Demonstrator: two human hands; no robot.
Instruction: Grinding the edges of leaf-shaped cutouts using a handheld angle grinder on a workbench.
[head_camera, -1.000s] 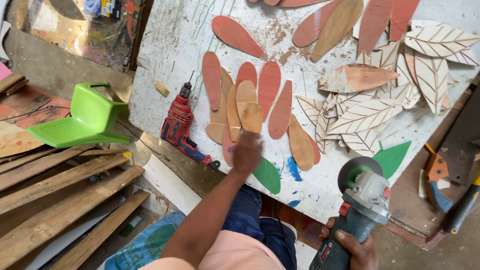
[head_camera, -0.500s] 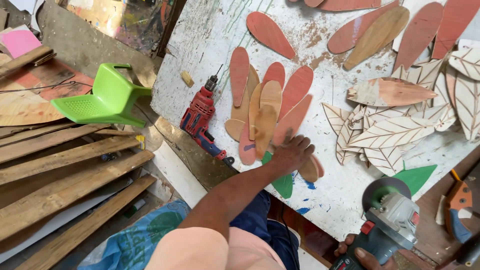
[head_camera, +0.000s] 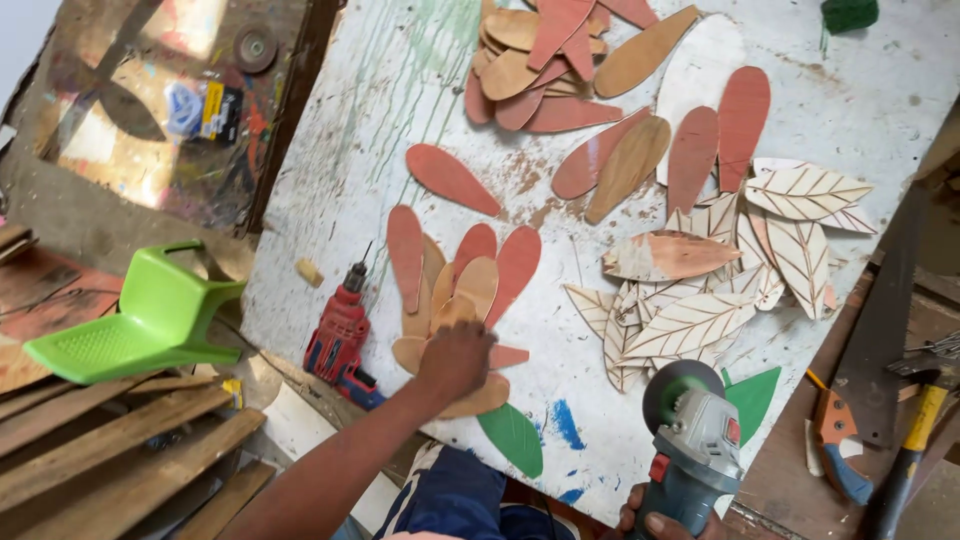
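My left hand (head_camera: 455, 360) lies palm down on the near end of a fanned stack of red and tan leaf-shaped wooden pieces (head_camera: 470, 280) on the paint-stained white table (head_camera: 380, 120). Its fingers curl over a tan leaf piece (head_camera: 478, 398). My right hand (head_camera: 655, 520) shows only at the bottom edge, gripping the body of a grey angle grinder (head_camera: 695, 435). The grinder's disc points up over the table's near edge.
A red drill (head_camera: 340, 335) lies left of the stack. Carved pale leaves (head_camera: 700, 310) and more plain leaf pieces (head_camera: 540, 50) cover the far and right side. Green leaf (head_camera: 512, 437), green plastic chair (head_camera: 150, 320), planks (head_camera: 100, 450), and a yellow-handled hammer (head_camera: 915, 440) surround.
My left hand has slid along the near end of the stack and now curls over a tan piece. The grinder stays in my right hand. The view has shifted.
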